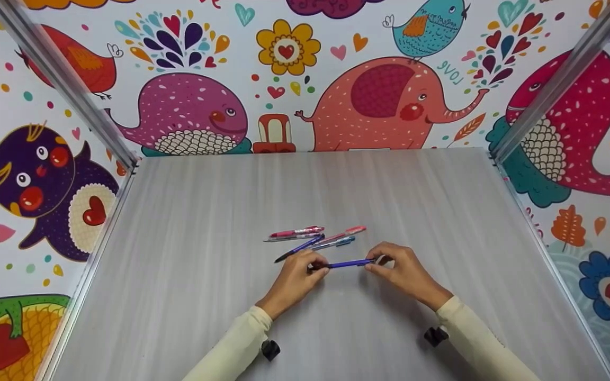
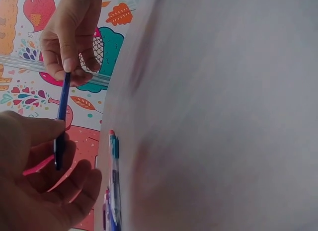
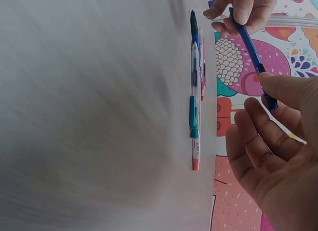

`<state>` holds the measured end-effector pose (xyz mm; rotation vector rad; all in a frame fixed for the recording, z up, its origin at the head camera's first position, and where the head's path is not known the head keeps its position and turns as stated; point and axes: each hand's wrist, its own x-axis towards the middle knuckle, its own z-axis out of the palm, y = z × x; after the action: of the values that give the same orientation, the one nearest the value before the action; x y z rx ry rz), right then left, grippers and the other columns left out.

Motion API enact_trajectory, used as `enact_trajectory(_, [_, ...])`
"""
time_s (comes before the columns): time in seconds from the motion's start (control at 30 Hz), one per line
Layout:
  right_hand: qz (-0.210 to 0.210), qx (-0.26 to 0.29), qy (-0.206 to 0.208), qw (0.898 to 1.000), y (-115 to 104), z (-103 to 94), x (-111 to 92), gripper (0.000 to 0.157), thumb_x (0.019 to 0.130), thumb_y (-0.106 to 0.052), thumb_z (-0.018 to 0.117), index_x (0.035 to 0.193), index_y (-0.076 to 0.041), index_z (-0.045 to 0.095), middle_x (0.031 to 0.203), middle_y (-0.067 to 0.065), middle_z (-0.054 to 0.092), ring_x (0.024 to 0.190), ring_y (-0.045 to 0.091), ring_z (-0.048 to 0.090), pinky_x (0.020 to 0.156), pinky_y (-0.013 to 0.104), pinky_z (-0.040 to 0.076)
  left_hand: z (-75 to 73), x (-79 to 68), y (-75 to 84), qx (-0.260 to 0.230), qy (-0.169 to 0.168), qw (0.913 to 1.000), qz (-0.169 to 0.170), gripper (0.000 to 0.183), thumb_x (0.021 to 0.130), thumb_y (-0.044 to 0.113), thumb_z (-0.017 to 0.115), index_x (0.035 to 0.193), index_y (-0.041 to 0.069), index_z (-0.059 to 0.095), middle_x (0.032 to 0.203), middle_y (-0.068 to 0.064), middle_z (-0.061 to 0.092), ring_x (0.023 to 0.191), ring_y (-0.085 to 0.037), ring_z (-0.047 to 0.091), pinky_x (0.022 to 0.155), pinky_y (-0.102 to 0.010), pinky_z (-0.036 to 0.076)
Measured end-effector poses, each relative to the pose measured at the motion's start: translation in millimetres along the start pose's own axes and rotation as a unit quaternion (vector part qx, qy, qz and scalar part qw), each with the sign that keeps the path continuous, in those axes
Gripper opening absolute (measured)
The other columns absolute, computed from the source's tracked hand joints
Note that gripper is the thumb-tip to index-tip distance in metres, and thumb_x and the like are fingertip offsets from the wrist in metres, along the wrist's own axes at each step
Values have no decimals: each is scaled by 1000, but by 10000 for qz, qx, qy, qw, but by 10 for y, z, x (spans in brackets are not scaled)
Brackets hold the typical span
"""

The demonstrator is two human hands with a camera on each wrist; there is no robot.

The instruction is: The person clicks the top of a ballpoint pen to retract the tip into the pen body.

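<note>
a white wall [image 1: 98,32] printed with cartoon animals, hearts and flowers rises behind a pale grey, faintly streaked table [image 1: 178,296]. metal posts stand toward the table's far corners, one on the left [image 1: 69,90] and one on the right [image 1: 553,90]. two cream sleeves [image 1: 231,344] come in from the near edge. the person's left hand [image 1: 292,280] pinches the darker end of a blue pen between thumb and fingers; the right hand [image 1: 408,272] pinches the clip end the same way, its other fingers loosely bent. the blue pen [image 1: 348,263] spans the gap between the hands, above the table and nearly level. just beyond it, a loose cluster of pens lies on the tabletop: a dark blue pen [image 1: 299,248] set slantwise, a pink pen [image 1: 297,232], a coral-ended pen [image 1: 355,230] and a teal-ended pen [image 1: 339,242]. a small black piece [image 1: 270,350] sits at each wrist.
</note>
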<state>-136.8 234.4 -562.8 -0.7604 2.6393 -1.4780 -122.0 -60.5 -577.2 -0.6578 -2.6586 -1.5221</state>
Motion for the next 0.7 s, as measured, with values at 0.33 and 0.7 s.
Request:
enact_trajectory(0.33, [172,206,50,9996,117,30,-65,20,93,0,86,103,-17,81,103,-5,77,93,15,72,86,32,63,76,9,-70,134,-167,9998,-62,6,101,10,81,107,11,81,104,0,78,98,-14,68,97,-41,51])
enact_trajectory(0.7, [621,516,226,9965,226,19,-181,16,94,-4,86,100,-19,81,105,-1,76,94,16,70,87,33,61,179,41,-72,160,-268,9995,0,9,100,7,80,109,9,81,107,0,77,101,-13,67,93,-35,55])
